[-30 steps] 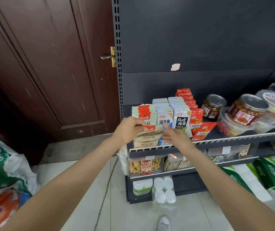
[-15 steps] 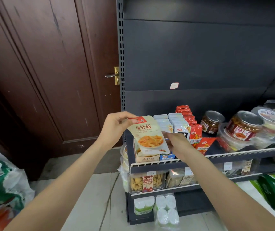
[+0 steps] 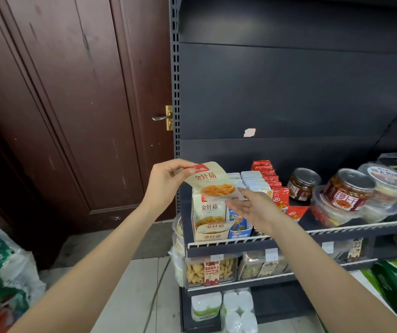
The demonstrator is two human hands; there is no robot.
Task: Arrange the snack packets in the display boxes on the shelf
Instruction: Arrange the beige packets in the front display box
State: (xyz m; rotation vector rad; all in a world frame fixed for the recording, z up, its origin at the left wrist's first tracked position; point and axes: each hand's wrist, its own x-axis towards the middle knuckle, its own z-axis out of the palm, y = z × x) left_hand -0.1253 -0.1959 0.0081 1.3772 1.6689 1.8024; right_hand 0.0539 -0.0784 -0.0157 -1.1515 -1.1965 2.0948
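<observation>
Since half a second ago: packet [image 3: 213, 182] lifted slightly higher above beige display box [image 3: 210, 218]; right hand [image 3: 250, 209] dropped off its lower edge. Right hand now released, palm up, fingers loose, just under packet's lower corner. Left hand [image 3: 166, 186] pinching packet's top left corner, packet tilted, hanging over box at left end of shelf [image 3: 336, 230]. Beyond: blue box [image 3: 239, 224], red packets [image 3: 268, 174], jars [image 3: 347, 189] further right.
</observation>
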